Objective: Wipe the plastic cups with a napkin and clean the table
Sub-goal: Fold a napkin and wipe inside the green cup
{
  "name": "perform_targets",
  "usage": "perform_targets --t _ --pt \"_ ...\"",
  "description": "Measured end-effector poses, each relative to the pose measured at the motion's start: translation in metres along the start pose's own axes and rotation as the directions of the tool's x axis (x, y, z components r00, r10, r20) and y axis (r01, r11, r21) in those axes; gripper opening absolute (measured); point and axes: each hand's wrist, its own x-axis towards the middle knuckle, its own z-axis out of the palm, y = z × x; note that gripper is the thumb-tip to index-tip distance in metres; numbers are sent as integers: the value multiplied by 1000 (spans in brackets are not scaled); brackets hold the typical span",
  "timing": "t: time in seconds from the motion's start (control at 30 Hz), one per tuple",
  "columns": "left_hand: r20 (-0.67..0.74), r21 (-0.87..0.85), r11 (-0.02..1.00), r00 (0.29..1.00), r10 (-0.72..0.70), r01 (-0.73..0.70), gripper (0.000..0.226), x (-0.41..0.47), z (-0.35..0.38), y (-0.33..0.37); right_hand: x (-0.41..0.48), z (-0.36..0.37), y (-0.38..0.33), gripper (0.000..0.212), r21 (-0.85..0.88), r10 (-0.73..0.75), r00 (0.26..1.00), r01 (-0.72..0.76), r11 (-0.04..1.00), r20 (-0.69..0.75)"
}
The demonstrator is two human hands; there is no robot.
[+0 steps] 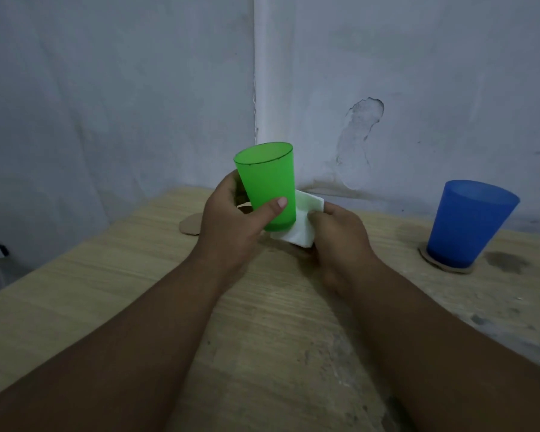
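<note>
My left hand (231, 226) grips a green plastic cup (267, 179) above the middle of the table, mouth up and tilted slightly left, thumb across its front. A folded white napkin (303, 226) lies against the cup's lower right side and base, held by my right hand (340, 238), fingers pinched on it. A blue plastic cup (468, 222) stands upright at the right on a round cardboard coaster (446, 269), away from both hands.
The wooden table (106, 291) carries dark stains near the blue cup (508, 261) and specks on its right side. A second cardboard coaster (190, 227) lies bare left of my left hand. Walls meet in a corner right behind the table.
</note>
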Motion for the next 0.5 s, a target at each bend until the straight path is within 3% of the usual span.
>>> perform_targets --t 0.07,0.17,0.27,0.4,0.5 --pt "36 19 1000 999 -8 7 51 0 0 0 0 2 -3 33 185 106 990 -122 975 95" --pt "52 35 999 998 -22 20 55 0 1 -1 0 2 -4 25 206 150 981 -173 963 123" --pt "26 66 998 999 -18 16 56 -4 4 0 -9 2 -8 22 129 68 994 -78 989 84" --pt "-13 125 992 1000 11 -9 57 -9 10 4 -25 7 -10 31 277 27 999 -31 960 21" --pt "-57 135 991 998 22 -14 55 -10 11 5 -36 17 -7 30 261 18 999 -6 965 -42"
